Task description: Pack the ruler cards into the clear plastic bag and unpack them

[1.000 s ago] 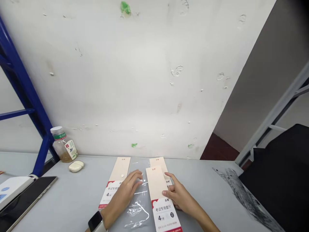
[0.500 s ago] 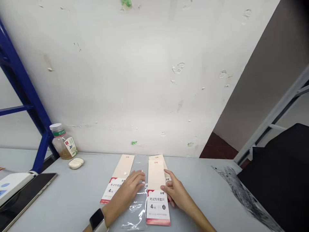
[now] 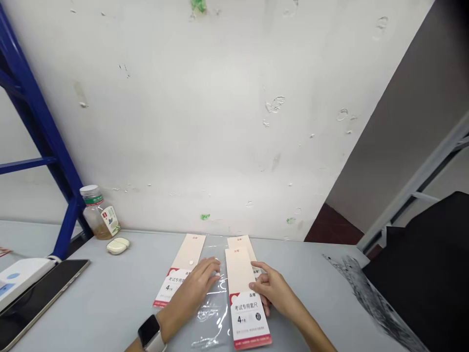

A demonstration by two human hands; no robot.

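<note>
My right hand (image 3: pixel 273 289) pinches the right edge of a long ruler-set packet (image 3: pixel 241 274), cream on top with a white and red printed lower part. The packet is tilted slightly, its lower end toward the right. Partly behind it lies a second similar packet (image 3: pixel 245 241). My left hand (image 3: pixel 202 277), fingers spread and slightly bent, rests on a clear plastic sleeve (image 3: pixel 210 322). White round spots show near its fingertips. Under the left hand and wrist, another packet (image 3: pixel 188 254) is partly covered; a small white dot sits on it.
At the left stand a clear jar (image 3: pixel 100 215) with a white lid and a cream oval case (image 3: pixel 117 246). A dark phone or tablet (image 3: pixel 40 298) lies by a white box (image 3: pixel 20 276). A black item (image 3: pixel 428 274) and crumpled clear film (image 3: pixel 370 298) are at the right. A wall (image 3: pixel 220 122) rises behind.
The packet in my right hand has shifted right and slightly toward me, and its lower end has swung right. My left hand has stayed on the sleeve. The view has shifted slightly.
</note>
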